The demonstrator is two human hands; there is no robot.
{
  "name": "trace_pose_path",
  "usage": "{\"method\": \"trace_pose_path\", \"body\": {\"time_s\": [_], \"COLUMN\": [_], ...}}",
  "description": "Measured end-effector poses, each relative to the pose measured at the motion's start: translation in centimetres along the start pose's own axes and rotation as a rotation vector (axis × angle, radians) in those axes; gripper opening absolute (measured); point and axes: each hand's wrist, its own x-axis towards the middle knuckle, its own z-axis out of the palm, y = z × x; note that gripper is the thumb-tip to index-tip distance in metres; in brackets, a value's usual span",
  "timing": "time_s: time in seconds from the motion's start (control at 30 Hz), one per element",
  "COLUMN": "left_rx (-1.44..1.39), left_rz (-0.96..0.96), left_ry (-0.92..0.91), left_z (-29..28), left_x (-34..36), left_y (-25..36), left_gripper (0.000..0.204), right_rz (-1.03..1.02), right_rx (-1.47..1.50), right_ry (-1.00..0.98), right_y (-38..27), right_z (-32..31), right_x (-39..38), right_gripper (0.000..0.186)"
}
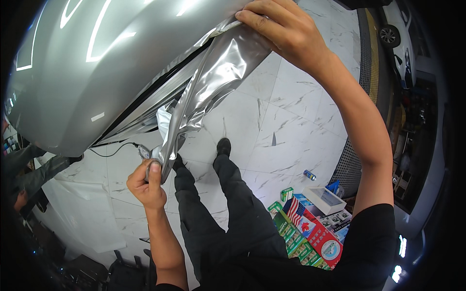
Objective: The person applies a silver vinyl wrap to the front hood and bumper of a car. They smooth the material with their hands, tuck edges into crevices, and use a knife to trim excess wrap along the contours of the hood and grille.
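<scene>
A large glossy silver car panel (pixel 73 77) fills the upper left, with a small white strip (pixel 97 117) stuck on it. Along its lower edge a dark gap shows, and crumpled silver wrap film (pixel 221 63) hangs from there. My left hand (pixel 147 186) pinches the bunched lower end of the film between thumb and fingers. Higher up, my right hand (pixel 291 31) grips the film's top part by the panel's edge, fingers curled over it. Just above my left hand, a round metallic part (pixel 144 152) with a thin dark cable is partly hidden by the film.
Marbled white tiles (pixel 252 126) cover the floor. Colourful boxes (pixel 310 233), a white box (pixel 324 200) and a blue can (pixel 309 175) lie lower right. Another person's legs (pixel 43 172) show at left, near a translucent sheet (pixel 82 208). A white car (pixel 399 43) stands far right.
</scene>
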Motion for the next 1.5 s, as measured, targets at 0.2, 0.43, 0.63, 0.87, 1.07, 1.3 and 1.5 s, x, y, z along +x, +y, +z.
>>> {"method": "trace_pose_path", "body": {"time_s": [0.2,0.43,0.63,0.87,1.07,1.3,1.5], "left_rx": [0.065,0.099,0.1,0.124,0.137,0.15,0.185], "left_rz": [0.028,0.053,0.043,0.041,0.048,0.033,0.043], "left_ry": [-0.006,-0.017,-0.03,-0.019,-0.033,-0.019,-0.042], "left_z": [0.0,0.6,0.9,1.1,1.1,1.2,1.3], "left_x": [-0.5,-0.8,-1.2,-1.8,-1.9,-2.5,-2.6], "left_y": [-0.2,0.5,1.0,1.2,1.2,1.6,2.0], "left_gripper": [0.027,0.026,0.025,0.022,0.02,0.017,0.016], "right_rz": [0.007,0.021,-0.018,-0.013,-0.044,-0.038,-0.054], "right_rx": [0.004,-0.009,-0.027,-0.002,-0.008,-0.007,-0.026], "right_ry": [-0.01,-0.052,0.022,-0.038,0.006,-0.019,0.021], "right_y": [0.5,1.2,3.0,3.8,5.3,5.9,7.1], "right_z": [-0.4,-1.2,-0.6,-1.8,-1.3,-2.1,-1.7], "right_x": [-0.1,-0.3,-1.6,-1.4,-2.3,-2.2,-3.2], "right_gripper": [0.024,0.02,0.021,0.024,0.024,0.026,0.025]}}
